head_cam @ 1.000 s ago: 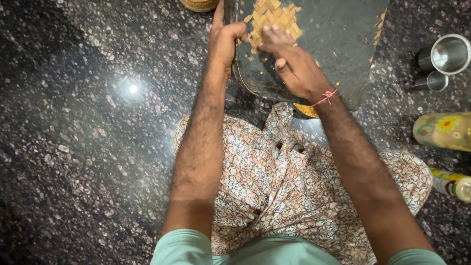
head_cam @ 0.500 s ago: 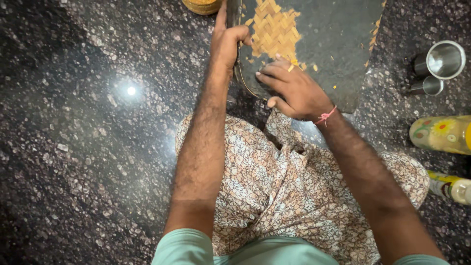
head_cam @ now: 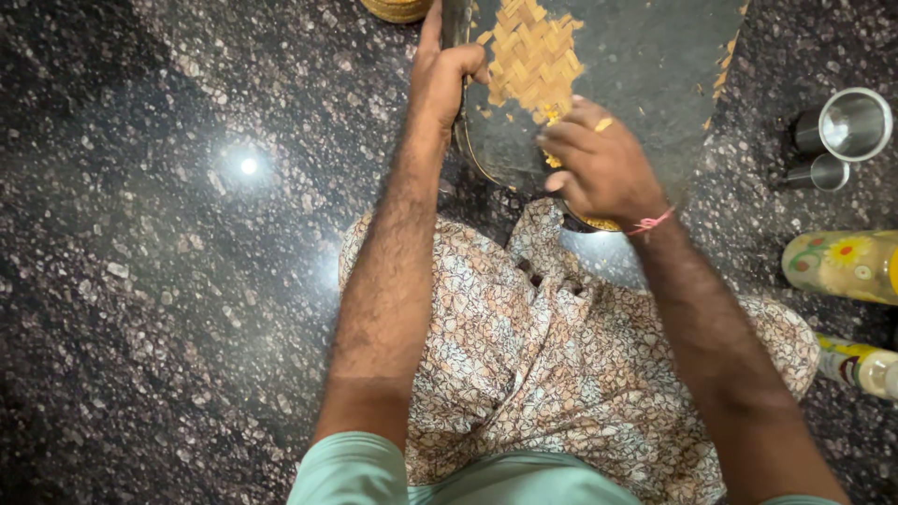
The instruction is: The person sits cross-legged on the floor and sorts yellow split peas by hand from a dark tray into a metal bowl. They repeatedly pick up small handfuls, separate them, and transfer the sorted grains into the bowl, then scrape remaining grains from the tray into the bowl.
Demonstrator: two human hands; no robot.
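A flat woven bamboo tray stands tilted in front of me, most of it covered by a dark grey coating. A bare patch of yellow weave shows near its upper left. My left hand is closed around the tray's left edge, thumb on the front. My right hand, with a red thread at the wrist, rests on the tray just below the bare patch, fingers curled tight against the surface. A small yellow fleck shows at the knuckles. Anything inside the fist is hidden.
I sit on a dark speckled stone floor with a patterned cloth over my lap. Two steel cups stand at the right, with a flowered bottle and a second bottle lying below them. A woven round item peeks in at the top.
My right hand went from the bare woven patch down the tray, then back up to just below the patch. The left hand kept its grip on the edge.
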